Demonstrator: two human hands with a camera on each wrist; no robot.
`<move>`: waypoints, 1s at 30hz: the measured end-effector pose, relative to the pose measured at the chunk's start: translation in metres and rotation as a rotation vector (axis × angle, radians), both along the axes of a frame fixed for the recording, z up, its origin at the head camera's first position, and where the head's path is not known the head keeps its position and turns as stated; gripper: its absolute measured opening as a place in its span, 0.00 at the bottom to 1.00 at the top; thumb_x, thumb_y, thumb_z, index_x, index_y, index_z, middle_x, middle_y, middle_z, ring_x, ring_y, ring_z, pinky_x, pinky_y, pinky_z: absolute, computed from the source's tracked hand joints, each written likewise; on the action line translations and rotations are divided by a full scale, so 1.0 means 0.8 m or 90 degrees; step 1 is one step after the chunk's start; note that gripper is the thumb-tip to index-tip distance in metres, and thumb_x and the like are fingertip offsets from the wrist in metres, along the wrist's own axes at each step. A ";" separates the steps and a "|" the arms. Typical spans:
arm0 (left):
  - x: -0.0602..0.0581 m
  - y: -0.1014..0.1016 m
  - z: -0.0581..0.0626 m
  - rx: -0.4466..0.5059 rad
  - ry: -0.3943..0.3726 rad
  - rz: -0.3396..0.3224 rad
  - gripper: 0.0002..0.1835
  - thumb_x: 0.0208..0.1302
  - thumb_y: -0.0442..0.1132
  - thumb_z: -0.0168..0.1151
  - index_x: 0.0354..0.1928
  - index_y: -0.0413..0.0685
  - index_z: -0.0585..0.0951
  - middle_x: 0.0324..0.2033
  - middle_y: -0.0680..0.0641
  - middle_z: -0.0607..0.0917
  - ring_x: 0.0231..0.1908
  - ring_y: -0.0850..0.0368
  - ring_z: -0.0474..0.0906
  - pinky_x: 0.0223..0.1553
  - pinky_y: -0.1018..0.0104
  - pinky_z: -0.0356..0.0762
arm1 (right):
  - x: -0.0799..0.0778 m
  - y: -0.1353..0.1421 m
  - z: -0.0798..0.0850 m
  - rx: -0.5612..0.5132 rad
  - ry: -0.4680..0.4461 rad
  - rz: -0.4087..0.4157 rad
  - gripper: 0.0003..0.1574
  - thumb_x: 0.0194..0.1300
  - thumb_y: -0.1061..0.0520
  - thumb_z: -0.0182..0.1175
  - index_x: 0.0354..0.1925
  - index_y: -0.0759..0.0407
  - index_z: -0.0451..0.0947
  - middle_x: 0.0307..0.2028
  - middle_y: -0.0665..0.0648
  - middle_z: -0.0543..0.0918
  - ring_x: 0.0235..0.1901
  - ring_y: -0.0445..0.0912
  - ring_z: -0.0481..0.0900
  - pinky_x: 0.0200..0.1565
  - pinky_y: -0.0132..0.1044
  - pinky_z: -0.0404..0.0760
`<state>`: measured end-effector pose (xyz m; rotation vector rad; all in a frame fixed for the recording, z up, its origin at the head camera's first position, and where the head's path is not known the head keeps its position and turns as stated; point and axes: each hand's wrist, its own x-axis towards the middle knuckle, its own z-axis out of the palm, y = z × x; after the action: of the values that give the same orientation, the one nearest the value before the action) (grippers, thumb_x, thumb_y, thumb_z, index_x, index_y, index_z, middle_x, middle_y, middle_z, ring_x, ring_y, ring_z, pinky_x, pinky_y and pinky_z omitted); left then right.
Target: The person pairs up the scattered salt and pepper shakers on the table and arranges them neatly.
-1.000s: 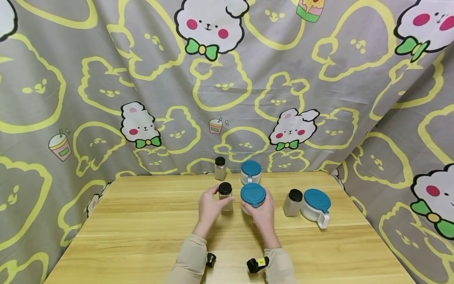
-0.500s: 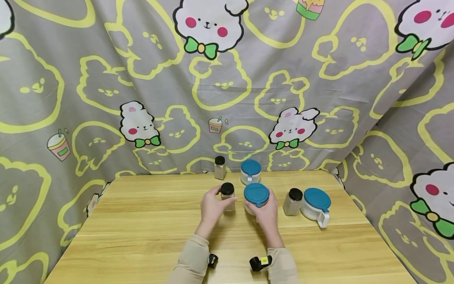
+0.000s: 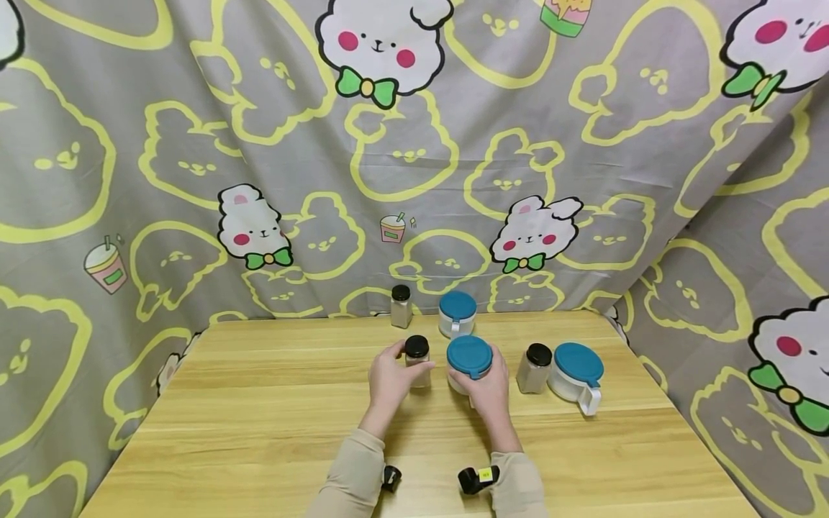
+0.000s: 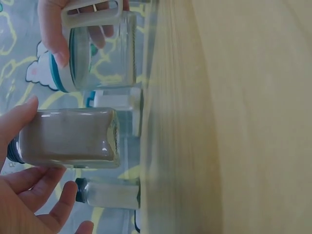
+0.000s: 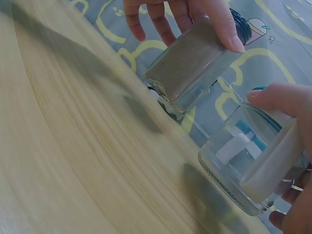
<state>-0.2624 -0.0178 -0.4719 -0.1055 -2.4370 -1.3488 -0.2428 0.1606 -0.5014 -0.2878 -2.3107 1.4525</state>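
Observation:
My left hand (image 3: 387, 383) pinches a square glass spice jar (image 4: 73, 139) with a black screw lid, between thumb and fingers. Grey-brown powder fills most of it. To its right, my right hand (image 3: 492, 390) grips a clear glass seasoning pot (image 5: 234, 146) with a blue lid and a white handle; no contents show through its glass. Both containers are upright, side by side with a small gap, and in the right wrist view their shadows fall on the table apart from their bases.
Behind stand another black-lidded jar (image 3: 401, 308) and a blue-lidded pot (image 3: 458, 306), near the wooden table's (image 3: 259, 403) back edge. At right are a third black-lidded jar (image 3: 534, 370) and a third pot (image 3: 575, 374). A patterned curtain (image 3: 311, 165) hangs behind.
Both hands have shifted slightly to the right with the spice jar and the seasoning pot still held. The standing jars and pots have not moved.

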 end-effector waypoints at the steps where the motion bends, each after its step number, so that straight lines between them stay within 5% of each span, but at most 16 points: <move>1: 0.000 0.000 -0.001 -0.002 -0.001 0.000 0.31 0.30 0.65 0.70 0.40 0.58 0.82 0.40 0.51 0.85 0.43 0.54 0.80 0.44 0.58 0.76 | 0.000 0.001 0.000 0.000 -0.002 0.000 0.61 0.35 0.43 0.74 0.63 0.57 0.55 0.59 0.61 0.64 0.59 0.56 0.59 0.58 0.58 0.61; 30: 0.004 0.006 -0.001 -0.055 -0.082 -0.004 0.33 0.31 0.63 0.72 0.43 0.54 0.81 0.40 0.50 0.84 0.42 0.51 0.80 0.37 0.58 0.76 | 0.003 0.009 -0.002 0.010 -0.019 0.039 0.58 0.36 0.44 0.74 0.62 0.56 0.56 0.57 0.61 0.65 0.58 0.56 0.60 0.56 0.58 0.62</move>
<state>-0.2593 -0.0129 -0.4728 -0.0494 -2.6044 -1.2890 -0.2407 0.1680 -0.5034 -0.2372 -2.3725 1.4686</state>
